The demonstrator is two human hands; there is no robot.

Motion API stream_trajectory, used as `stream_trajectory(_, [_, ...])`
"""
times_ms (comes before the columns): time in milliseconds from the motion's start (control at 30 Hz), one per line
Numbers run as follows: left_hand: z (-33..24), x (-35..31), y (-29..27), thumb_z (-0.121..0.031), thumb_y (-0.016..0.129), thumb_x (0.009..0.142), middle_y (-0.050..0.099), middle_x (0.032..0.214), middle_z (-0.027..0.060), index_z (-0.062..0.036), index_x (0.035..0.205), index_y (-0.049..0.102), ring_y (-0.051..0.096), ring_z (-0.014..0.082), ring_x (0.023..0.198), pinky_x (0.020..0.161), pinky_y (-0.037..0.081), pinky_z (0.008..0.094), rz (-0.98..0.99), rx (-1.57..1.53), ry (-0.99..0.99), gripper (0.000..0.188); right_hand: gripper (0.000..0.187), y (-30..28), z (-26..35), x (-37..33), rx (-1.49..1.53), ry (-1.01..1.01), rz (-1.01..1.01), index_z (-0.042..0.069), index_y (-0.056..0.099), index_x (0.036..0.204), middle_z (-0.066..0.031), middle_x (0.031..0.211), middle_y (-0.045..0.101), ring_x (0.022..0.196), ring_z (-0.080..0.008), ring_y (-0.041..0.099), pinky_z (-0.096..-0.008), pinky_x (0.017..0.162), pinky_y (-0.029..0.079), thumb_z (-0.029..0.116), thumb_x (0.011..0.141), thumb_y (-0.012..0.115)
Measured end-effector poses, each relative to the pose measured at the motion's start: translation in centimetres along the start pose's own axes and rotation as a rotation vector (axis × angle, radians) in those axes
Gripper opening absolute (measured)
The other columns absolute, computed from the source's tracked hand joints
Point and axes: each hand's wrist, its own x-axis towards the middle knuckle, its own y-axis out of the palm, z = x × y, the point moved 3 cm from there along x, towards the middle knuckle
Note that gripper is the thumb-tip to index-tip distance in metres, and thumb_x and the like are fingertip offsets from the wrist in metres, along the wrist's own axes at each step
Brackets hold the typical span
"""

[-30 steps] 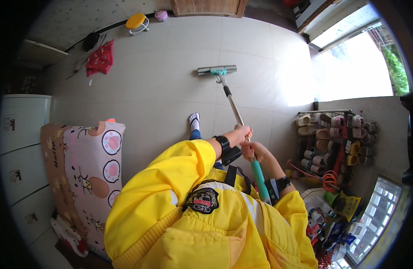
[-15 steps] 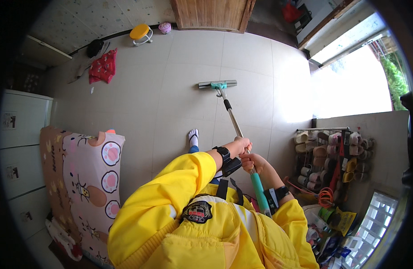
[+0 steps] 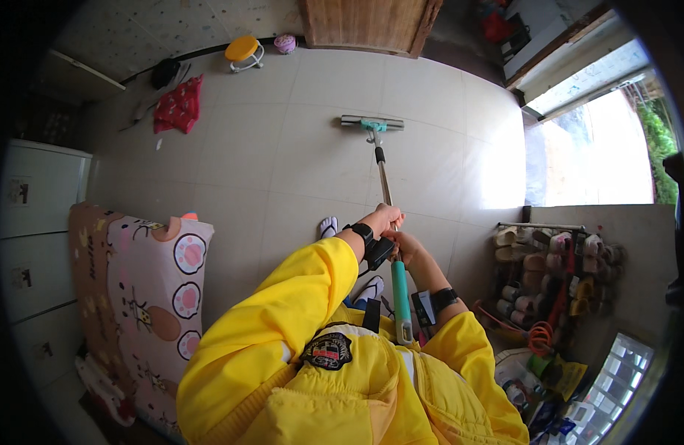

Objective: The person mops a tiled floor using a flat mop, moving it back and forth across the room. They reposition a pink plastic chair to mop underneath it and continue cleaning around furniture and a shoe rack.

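A floor mop (image 3: 382,167) with a metal pole, teal joint and teal handle grip stretches away from my body. Its wide grey head (image 3: 357,121) lies on the pale tiles ahead. My left hand (image 3: 388,216) is wrapped round the pole, higher up toward the head. Just nearer to me, my right hand (image 3: 404,247) is closed round the pole above the teal grip (image 3: 400,297). Black devices are strapped to both wrists. The grip's end hangs down in front of my yellow jacket (image 3: 283,326).
A loaded shoe rack (image 3: 542,225) stands at the right, with an orange coiled hose (image 3: 540,337) below. Paw-print cloth (image 3: 156,297) covers something at the left. Far off are a yellow stool (image 3: 242,49), a pink tub (image 3: 285,44), a red cloth (image 3: 178,105) and a wooden door (image 3: 364,22).
The mop head has moved slightly farther away across the floor. The handle's end has swung left and stands more upright in front of me. A second foot now shows.
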Motion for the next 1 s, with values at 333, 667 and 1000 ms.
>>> stream_trajectory(333, [13.2,0.3,4.9,0.006,0.042,0.066,0.051,0.057,0.0080,-0.0004,0.059,0.047,0.036,0.0112,0.037,0.032,0.027,0.0238,-0.214,0.139,0.169,0.011,0.024,-8.9,-8.0,-7.4,0.206,0.200,0.191,0.011,0.035,0.060,0.0054,0.048,0.031,0.035,-0.0018,0.027,-0.0144,0.029,0.024,0.012,0.083,0.043])
stream_trajectory(667, [14.4,1.6,5.3,0.007,0.038,0.070,0.057,0.069,0.0148,0.0025,0.062,0.045,0.036,0.0106,0.038,0.031,0.023,0.0230,-0.124,-0.059,0.110,0.012,0.025,-8.7,-8.5,-8.8,0.212,0.207,0.183,0.011,0.037,0.061,0.0053,0.048,0.033,0.035,-0.0011,0.027,-0.0132,0.029,0.025,0.013,0.085,0.039])
stream_trajectory(1000, [7.9,2.8,2.3,0.006,0.035,0.071,0.051,0.066,0.0111,0.0016,0.064,0.046,0.033,0.0093,0.039,0.031,0.021,0.0206,-0.065,-0.103,0.044,0.014,0.026,-4.7,-4.3,-5.6,0.091,0.161,0.084,0.013,0.035,0.058,0.0060,0.047,0.031,0.035,-0.0010,0.027,-0.0138,0.029,0.023,0.012,0.083,0.041])
